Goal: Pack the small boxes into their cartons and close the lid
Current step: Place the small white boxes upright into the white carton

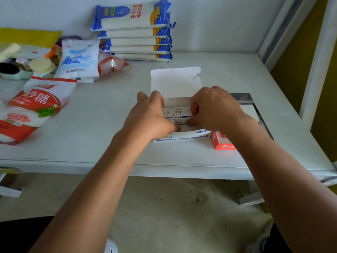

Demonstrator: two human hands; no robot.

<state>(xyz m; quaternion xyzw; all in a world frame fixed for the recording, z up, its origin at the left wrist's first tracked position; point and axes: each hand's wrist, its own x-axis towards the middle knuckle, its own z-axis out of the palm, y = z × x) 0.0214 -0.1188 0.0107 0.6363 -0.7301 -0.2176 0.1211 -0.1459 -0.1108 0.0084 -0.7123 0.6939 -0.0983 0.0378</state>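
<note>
A white carton (184, 137) with blue print lies on the table, its lid (175, 81) standing open at the back. Small white boxes (181, 112) with blue print sit in a row inside it. My left hand (149, 115) covers the carton's left end, fingers curled over the boxes. My right hand (213, 108) is over the right end, its fingertips pinching the near edge of a small box. Both hands hide much of the carton's inside.
A small orange box (221, 142) lies right of the carton under my right forearm. A dark-edged tray (249, 106) sits further right. Sugar bags (34, 110), a white bag (78, 61) and stacked noodle packs (136, 33) fill the left and back.
</note>
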